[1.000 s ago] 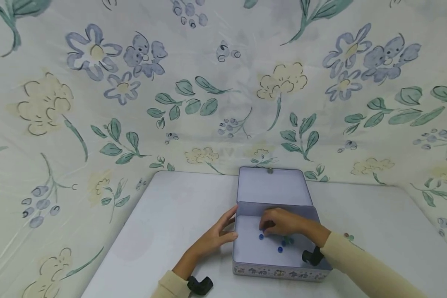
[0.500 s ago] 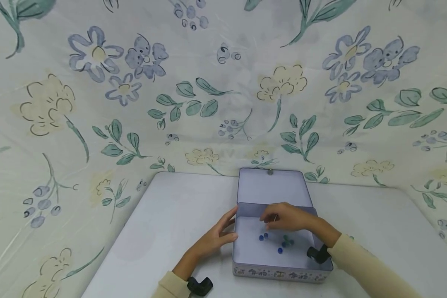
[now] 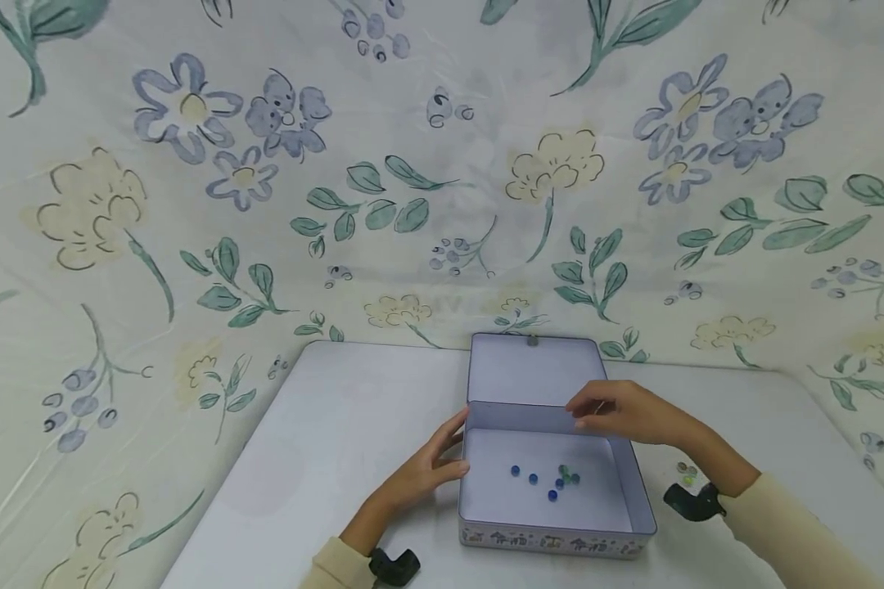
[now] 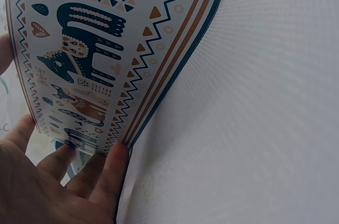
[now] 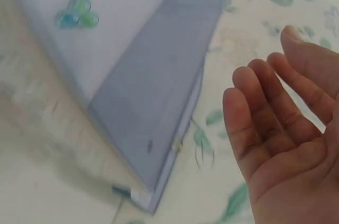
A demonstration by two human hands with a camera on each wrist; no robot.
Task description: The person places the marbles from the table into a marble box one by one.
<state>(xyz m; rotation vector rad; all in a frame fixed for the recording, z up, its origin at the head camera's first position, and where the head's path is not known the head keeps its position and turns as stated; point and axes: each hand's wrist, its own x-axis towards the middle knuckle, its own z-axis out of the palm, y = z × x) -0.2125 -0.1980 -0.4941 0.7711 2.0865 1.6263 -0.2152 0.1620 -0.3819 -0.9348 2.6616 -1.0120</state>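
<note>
An open hinged tin box (image 3: 552,540) stands on the table, its lid (image 3: 534,370) tipped back. On its floor lie several glass marbles, blue (image 3: 534,479) and green (image 3: 563,471). My left hand (image 3: 421,473) rests against the box's left wall, fingertips on the patterned side (image 4: 90,65) in the left wrist view. Over the back right corner of the box is my right hand (image 3: 633,413), fingers loosely bent. The right wrist view shows that hand (image 5: 294,144) holding nothing, beside the box's inner wall (image 5: 159,75).
A few more marbles (image 3: 687,472) lie on the white table (image 3: 354,425) to the right of the box, near the right wrist. Behind the table hangs a flower-patterned cloth (image 3: 442,245).
My right hand has let go of a blue marble inside the box and moved up and right to the back corner. The blue marble has rolled slightly. The left hand stays put.
</note>
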